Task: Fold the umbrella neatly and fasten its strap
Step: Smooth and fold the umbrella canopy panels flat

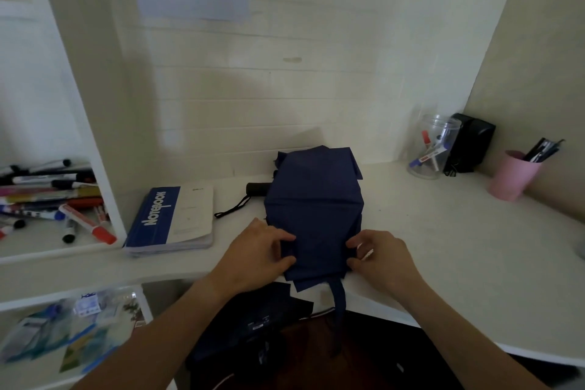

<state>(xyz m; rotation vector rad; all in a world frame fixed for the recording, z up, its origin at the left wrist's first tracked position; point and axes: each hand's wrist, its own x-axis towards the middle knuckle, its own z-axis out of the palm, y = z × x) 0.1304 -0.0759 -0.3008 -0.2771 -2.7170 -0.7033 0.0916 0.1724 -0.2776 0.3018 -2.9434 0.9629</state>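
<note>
A navy blue folding umbrella (pixel 315 206) lies on the white desk (pixel 443 231), its canopy spread flat in loose panels. Its black handle (pixel 257 189) pokes out to the left with a black wrist cord (pixel 232 209) trailing from it. The umbrella's navy strap (pixel 338 301) hangs over the desk's front edge. My left hand (pixel 259 253) pinches the fabric at the canopy's near left edge. My right hand (pixel 380 255) pinches the near right edge, and something pale shows between its fingers.
A blue and white notebook (pixel 172 220) lies left of the umbrella. Markers (pixel 53 199) fill the left shelf. A clear jar of markers (pixel 432 147), a black box (pixel 471 142) and a pink cup of pens (pixel 514 174) stand at the back right. Dark cloth (pixel 253 323) lies below the desk edge.
</note>
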